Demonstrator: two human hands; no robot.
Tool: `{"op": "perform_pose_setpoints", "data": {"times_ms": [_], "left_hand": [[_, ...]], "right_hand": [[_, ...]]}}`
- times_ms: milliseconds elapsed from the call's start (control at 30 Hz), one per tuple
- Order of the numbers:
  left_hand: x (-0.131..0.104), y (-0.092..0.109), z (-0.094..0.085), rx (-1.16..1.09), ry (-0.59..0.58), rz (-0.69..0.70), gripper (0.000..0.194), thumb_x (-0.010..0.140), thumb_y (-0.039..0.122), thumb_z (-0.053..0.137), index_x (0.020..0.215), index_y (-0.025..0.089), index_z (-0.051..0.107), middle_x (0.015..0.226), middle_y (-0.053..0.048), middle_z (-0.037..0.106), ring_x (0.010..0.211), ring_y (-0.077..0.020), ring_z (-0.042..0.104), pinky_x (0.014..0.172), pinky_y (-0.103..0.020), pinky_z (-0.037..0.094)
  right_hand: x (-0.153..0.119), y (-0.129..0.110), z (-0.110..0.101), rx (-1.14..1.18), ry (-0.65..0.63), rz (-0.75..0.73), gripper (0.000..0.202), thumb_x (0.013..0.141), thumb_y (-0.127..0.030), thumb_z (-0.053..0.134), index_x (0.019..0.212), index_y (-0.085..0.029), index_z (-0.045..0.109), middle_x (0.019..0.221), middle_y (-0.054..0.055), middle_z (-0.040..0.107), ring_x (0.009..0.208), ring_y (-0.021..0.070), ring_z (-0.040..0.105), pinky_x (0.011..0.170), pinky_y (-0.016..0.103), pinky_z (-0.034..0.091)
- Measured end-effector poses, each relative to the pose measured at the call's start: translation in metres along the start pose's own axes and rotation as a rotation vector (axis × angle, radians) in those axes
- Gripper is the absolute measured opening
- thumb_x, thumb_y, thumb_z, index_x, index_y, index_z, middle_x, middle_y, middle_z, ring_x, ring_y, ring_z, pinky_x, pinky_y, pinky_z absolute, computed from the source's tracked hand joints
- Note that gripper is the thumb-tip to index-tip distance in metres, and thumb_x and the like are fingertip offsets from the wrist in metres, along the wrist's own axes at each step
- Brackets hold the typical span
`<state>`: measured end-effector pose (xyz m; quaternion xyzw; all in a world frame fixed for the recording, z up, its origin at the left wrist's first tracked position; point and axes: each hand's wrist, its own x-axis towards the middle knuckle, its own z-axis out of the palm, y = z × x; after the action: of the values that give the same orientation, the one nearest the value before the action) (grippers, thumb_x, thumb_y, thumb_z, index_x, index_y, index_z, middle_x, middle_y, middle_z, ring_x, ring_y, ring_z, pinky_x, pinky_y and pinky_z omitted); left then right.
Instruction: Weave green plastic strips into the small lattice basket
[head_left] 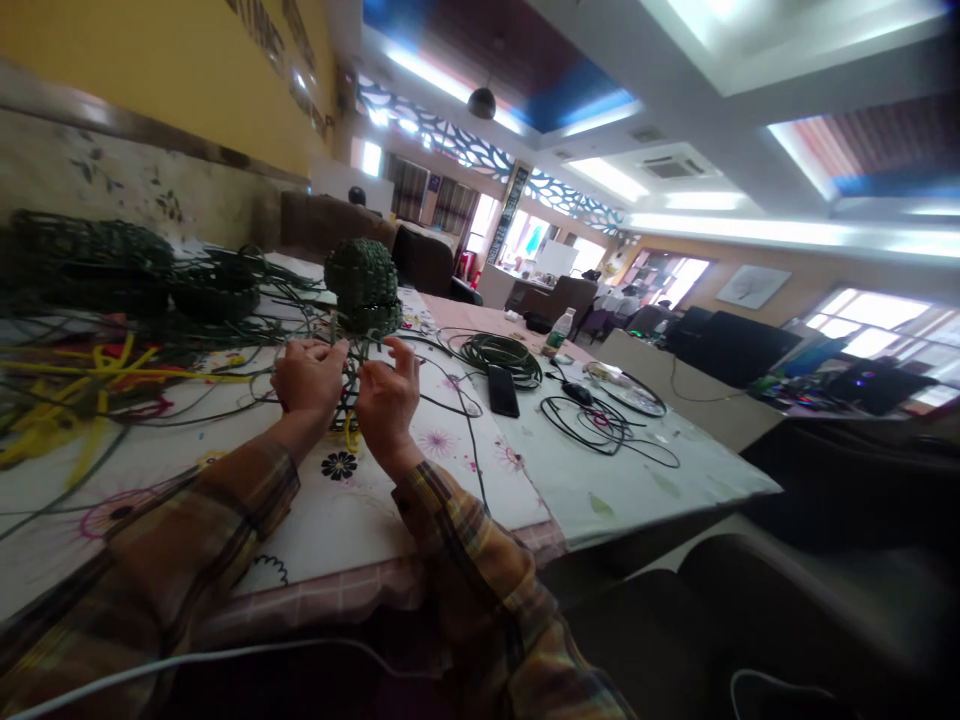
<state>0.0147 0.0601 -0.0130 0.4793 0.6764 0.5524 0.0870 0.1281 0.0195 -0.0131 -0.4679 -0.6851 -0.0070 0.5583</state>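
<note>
A small dark green woven lattice piece (345, 412) stands between my hands, with a yellow strip (351, 436) at its lower end. My left hand (311, 375) pinches its left side near the top, fingers closed together. On the other side, my right hand (390, 395) has its fingers curled in against green strips of the same piece, the index finger bent upward. The exact grip of both hands is partly hidden. Just beyond my fingers sits a rounded dark green woven basket form (361, 275).
Yellow strips (97, 385) and dark woven baskets (214, 285) lie at the left. To the right are a coil of green strip (487, 352), a black phone (503, 391), a looser coil (592, 425), a mouse (577, 392) and a bottle (559, 332). A white cable (225, 652) crosses below the table edge.
</note>
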Motion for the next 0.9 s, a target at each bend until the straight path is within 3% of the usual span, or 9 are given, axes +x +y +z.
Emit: {"op": "perform_pose_setpoints", "data": {"times_ms": [333, 467, 633, 733, 900], "left_hand": [[-0.004, 0.011, -0.004, 0.039, 0.044, -0.079, 0.036, 0.093, 0.051, 0.062, 0.081, 0.019, 0.071, 0.129, -0.013, 0.072, 0.12, -0.0356, 0.063, 0.109, -0.053, 0.041], [-0.005, 0.02, -0.005, 0.059, 0.036, -0.129, 0.032, 0.092, 0.05, 0.062, 0.088, 0.02, 0.071, 0.124, -0.016, 0.073, 0.119, -0.0369, 0.063, 0.108, -0.054, 0.043], [-0.013, 0.033, -0.004, 0.073, 0.042, -0.135, 0.033, 0.093, 0.051, 0.061, 0.09, 0.02, 0.072, 0.131, -0.017, 0.07, 0.123, -0.0415, 0.062, 0.109, -0.057, 0.044], [-0.019, 0.037, -0.004, 0.098, 0.033, -0.114, 0.034, 0.093, 0.05, 0.059, 0.092, 0.019, 0.074, 0.134, -0.018, 0.068, 0.126, -0.0442, 0.06, 0.11, -0.061, 0.044], [-0.021, 0.035, -0.004, 0.127, 0.016, -0.089, 0.037, 0.094, 0.051, 0.058, 0.097, 0.019, 0.076, 0.137, -0.02, 0.066, 0.127, -0.047, 0.059, 0.109, -0.064, 0.044]], "right_hand": [[0.002, 0.022, 0.01, -0.018, -0.005, -0.255, 0.023, 0.098, -0.02, 0.053, 0.082, -0.024, 0.07, 0.139, 0.009, 0.065, 0.113, 0.0245, 0.062, 0.106, 0.041, 0.053], [0.004, 0.024, 0.01, 0.008, -0.068, -0.191, 0.024, 0.098, -0.02, 0.053, 0.081, -0.023, 0.07, 0.143, 0.011, 0.062, 0.115, 0.0258, 0.062, 0.104, 0.041, 0.053], [0.004, 0.026, 0.01, -0.017, 0.09, -0.011, 0.027, 0.098, -0.02, 0.053, 0.077, -0.022, 0.069, 0.144, 0.012, 0.059, 0.115, 0.0249, 0.06, 0.1, 0.041, 0.053], [0.005, 0.022, 0.006, -0.069, 0.077, -0.036, 0.023, 0.096, -0.017, 0.058, 0.076, -0.022, 0.068, 0.147, 0.014, 0.058, 0.12, 0.0284, 0.056, 0.101, 0.045, 0.051], [0.008, 0.012, 0.0, -0.156, -0.053, -0.176, 0.022, 0.1, -0.019, 0.057, 0.082, -0.021, 0.07, 0.143, 0.016, 0.061, 0.13, 0.0324, 0.051, 0.108, 0.053, 0.043]]}}
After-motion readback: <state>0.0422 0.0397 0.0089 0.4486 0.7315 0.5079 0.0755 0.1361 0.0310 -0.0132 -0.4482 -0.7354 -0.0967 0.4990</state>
